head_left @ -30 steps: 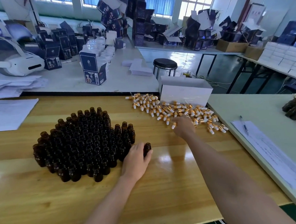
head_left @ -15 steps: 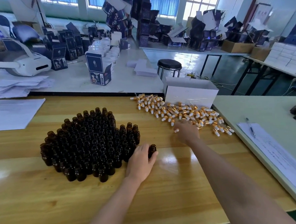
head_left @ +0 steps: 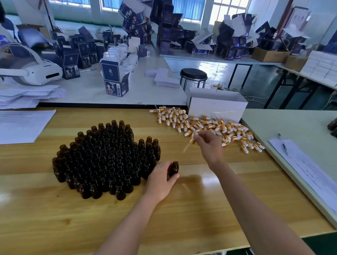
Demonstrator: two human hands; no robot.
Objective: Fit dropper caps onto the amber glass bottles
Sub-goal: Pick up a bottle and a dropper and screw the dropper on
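Amber bottle (head_left: 174, 168) upright on wooden table (head_left: 187, 214), gripped by left hand (head_left: 160, 181), just right of bottle cluster (head_left: 107, 159), right hand (head_left: 210, 145) pinching dropper cap (head_left: 191, 140) above-right, cap pile (head_left: 208, 126) beyond, white box (head_left: 217, 109) behind pile.

Your left hand (head_left: 161, 181) sits low and near you, with the fingers and thumb curled round a small upright amber glass bottle (head_left: 174, 168). Your bare left forearm runs up to it from the bottom edge. Your right arm reaches farther forward. Your right hand (head_left: 209, 144) pinches a gold-collared, white-bulbed dropper cap (head_left: 191, 139) at its fingertips (head_left: 196, 134), the glass tube slanting down toward your left.
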